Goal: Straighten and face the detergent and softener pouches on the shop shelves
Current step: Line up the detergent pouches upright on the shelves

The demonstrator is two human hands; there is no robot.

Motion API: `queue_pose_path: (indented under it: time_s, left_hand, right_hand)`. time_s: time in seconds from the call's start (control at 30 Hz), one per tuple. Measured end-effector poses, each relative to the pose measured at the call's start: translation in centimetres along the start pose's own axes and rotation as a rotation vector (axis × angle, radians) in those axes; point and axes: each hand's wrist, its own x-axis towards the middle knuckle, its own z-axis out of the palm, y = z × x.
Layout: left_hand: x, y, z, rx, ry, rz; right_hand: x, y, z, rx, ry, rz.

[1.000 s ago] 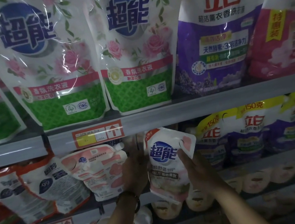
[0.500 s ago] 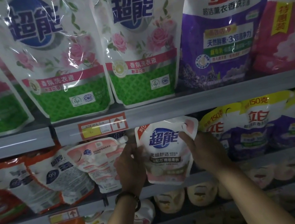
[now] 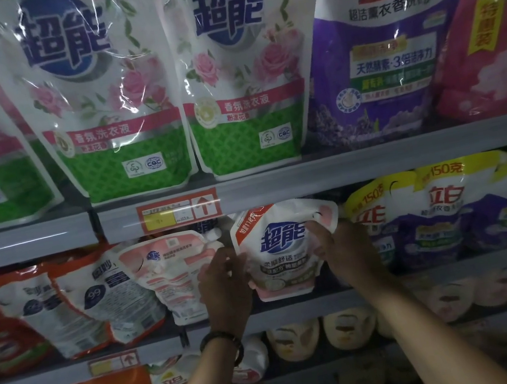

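Note:
A small white and pink pouch [image 3: 280, 248] with a blue logo stands upright on the middle shelf [image 3: 300, 309], front facing out. My left hand [image 3: 224, 281] grips its left edge. My right hand [image 3: 343, 250] holds its right side, fingers over the upper right corner. Left of it a pink and white pouch [image 3: 171, 274] leans with its back label showing. Purple and yellow pouches [image 3: 439, 213] stand in a row to the right.
Large green rose pouches [image 3: 115, 107] and a purple pouch [image 3: 372, 45] fill the top shelf. White and orange pouches [image 3: 71, 301] lean at the middle left. Round bottles [image 3: 347, 327] line the lower shelf. A red price tag [image 3: 179, 210] sits on the upper rail.
The small pouch went from tilted and held off the shelf to upright and set back on the middle shelf. Both hands moved up and in with it.

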Motion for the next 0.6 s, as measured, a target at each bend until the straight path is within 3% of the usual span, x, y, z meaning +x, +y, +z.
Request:
queue_pose_path:
  time_s: [0.37, 0.6]
  left_hand:
    - [-1.4, -1.5, 1.4, -0.260, -0.107, -0.213]
    - [-1.6, -0.8, 2.0, -0.154, -0.131, -0.136]
  right_hand:
    - [-0.5, 2.8, 1.6, 0.091, 0.040, -0.062]
    - [0.4, 3.3, 1.5, 0.015, 0.127, -0.057]
